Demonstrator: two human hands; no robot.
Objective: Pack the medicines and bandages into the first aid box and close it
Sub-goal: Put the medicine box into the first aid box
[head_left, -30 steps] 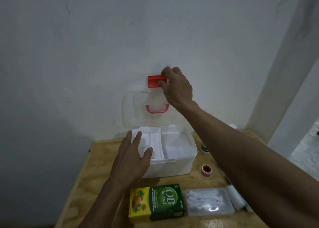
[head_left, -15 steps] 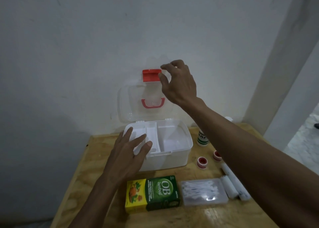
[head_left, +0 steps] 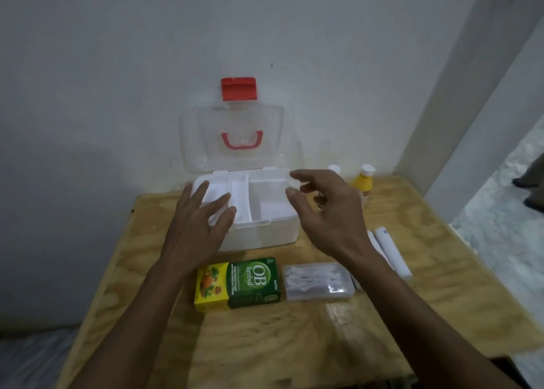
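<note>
The white first aid box [head_left: 262, 235] stands open on the wooden table [head_left: 294, 338], its clear lid [head_left: 200, 141] with red latch [head_left: 239, 88] leaning against the wall. A white divided tray sits inside. My left hand [head_left: 203, 226] rests flat on the box's front left corner, fingers apart. My right hand [head_left: 329, 212] hovers open over the box's right end, holding nothing. In front lie a green and yellow OB herbal box [head_left: 238, 284], a clear case of cotton swabs [head_left: 318, 281] and white bandage rolls [head_left: 393, 251]. A yellow bottle [head_left: 363, 182] stands behind my right hand.
The table is pushed against a white wall, with a white pillar [head_left: 459, 94] at the right. A second white-capped bottle [head_left: 334, 169] peeks out behind my right hand. The table's right edge drops to a light floor [head_left: 506, 226].
My right hand let go of the red latch and came down to the box's right end. The lid stays up against the wall. My left hand stayed on the box.
</note>
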